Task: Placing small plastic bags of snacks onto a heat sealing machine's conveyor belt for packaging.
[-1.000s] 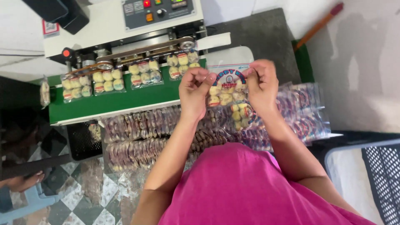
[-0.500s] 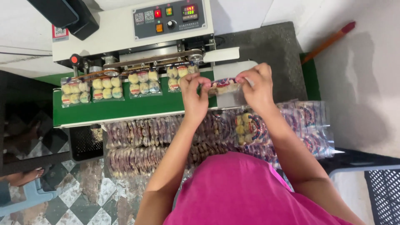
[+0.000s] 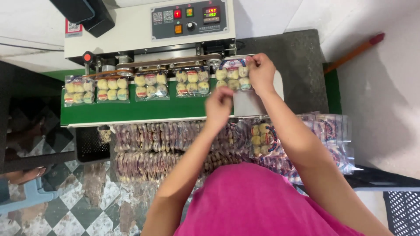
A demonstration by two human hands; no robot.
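Right hand pinched the clear packet of round biscuits at upper centre, against the sealing machine's belt. Left hand hovered just below, fingers curled, holding nothing.

— What does the person wear?
— A bright pink top; it fills the lower middle of the view, plain, no print that shows.
— Sleeves?
— None visible. Both arms are bare from the top's edge out to the left hand and right hand.
— Rings, a watch, gloves?
— The hands are bare; finer detail is too small to tell.
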